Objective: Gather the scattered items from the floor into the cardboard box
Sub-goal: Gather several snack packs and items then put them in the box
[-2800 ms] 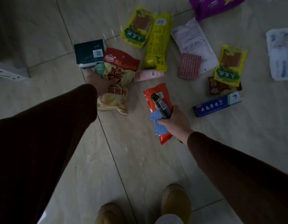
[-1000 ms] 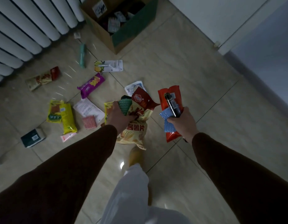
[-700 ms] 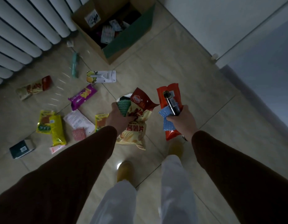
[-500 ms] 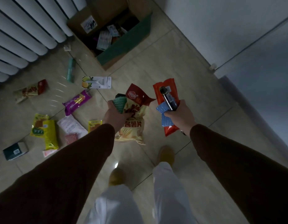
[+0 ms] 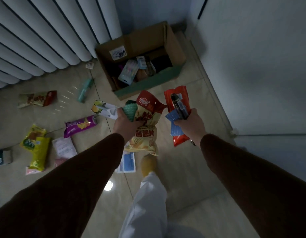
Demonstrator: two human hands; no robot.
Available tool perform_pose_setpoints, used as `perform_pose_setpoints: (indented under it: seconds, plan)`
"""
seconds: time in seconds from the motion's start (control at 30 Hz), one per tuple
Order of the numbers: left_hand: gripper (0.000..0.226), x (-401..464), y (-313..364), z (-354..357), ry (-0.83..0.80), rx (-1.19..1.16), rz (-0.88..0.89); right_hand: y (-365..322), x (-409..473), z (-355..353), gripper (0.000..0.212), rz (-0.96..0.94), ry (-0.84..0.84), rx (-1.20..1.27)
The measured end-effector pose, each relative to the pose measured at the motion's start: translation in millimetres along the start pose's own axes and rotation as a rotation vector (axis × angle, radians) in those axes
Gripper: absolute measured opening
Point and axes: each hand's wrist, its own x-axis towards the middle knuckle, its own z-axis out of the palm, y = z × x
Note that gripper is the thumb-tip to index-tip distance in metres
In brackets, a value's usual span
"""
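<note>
In the head view, just short of the cardboard box (image 5: 172, 78) | left hand (image 5: 126, 125) is gripping a chip bag (image 5: 145, 127) and teal packet (image 5: 130, 110) | right hand (image 5: 191, 124) is clutching a red packet (image 5: 179, 98), blue sachet (image 5: 174, 127) and dark tube (image 5: 179, 105) | snack packs (image 5: 80, 125) are lying scattered on the floor (image 5: 183, 169) to the left.

Count: hands 2, left (image 5: 124, 124), right (image 5: 191, 121). Left fingers grip 2 items: chip bag (image 5: 145, 129), green pad (image 5: 130, 111). Right fingers grip 3: red packet (image 5: 179, 100), blue card (image 5: 174, 127), dark tube (image 5: 179, 106). Cardboard box (image 5: 148, 83) 1.
</note>
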Motion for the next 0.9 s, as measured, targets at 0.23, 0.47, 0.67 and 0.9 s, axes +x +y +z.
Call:
perform_pose_setpoints:
  seconds: [0.23,0.47,0.67,0.9]
  plan:
    - [0.072,86,54,-24,0.124,-0.088,-0.057,-88,98,7,0.048,-0.06,-0.068,0.008]
    - [0.06,170,106,-40,0.25,-0.256,-0.154,-164,199,28,0.049,-0.116,-0.147,-0.01]
    - [0.069,247,134,-62,0.309,-0.297,-0.096,-224,278,44,0.072,-0.134,-0.186,-0.027]
    - [0.124,319,118,-63,0.131,-0.137,-0.189,-268,319,69,0.065,-0.047,-0.212,-0.208]
